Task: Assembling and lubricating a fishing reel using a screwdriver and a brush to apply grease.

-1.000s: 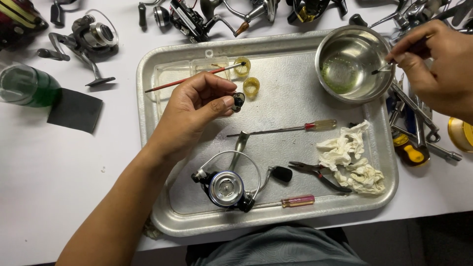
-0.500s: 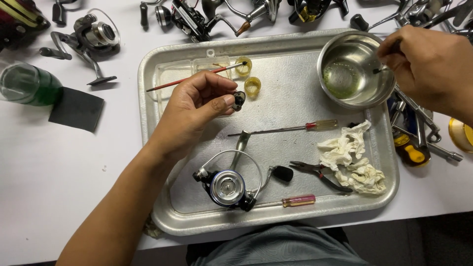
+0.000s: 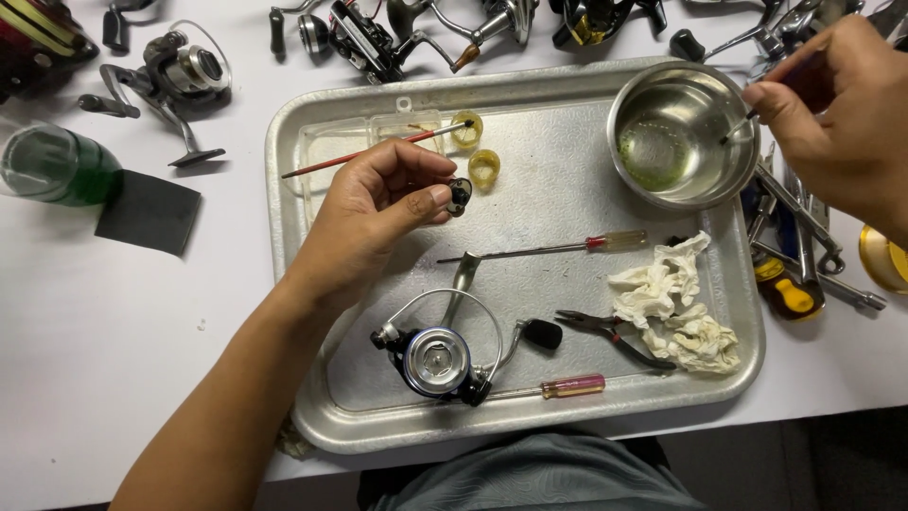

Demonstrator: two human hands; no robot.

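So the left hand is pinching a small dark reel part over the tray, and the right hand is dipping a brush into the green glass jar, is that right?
Not quite. The left hand does pinch the small dark reel part over the tray, but the right hand dips its brush into the steel bowl, not the green jar, as the head view shows.

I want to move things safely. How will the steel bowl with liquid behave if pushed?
The steel bowl probably slides easily on the smooth metal tray. Its liquid may slosh. The right hand holds a thin tool dipped inside, so it could be knocked.
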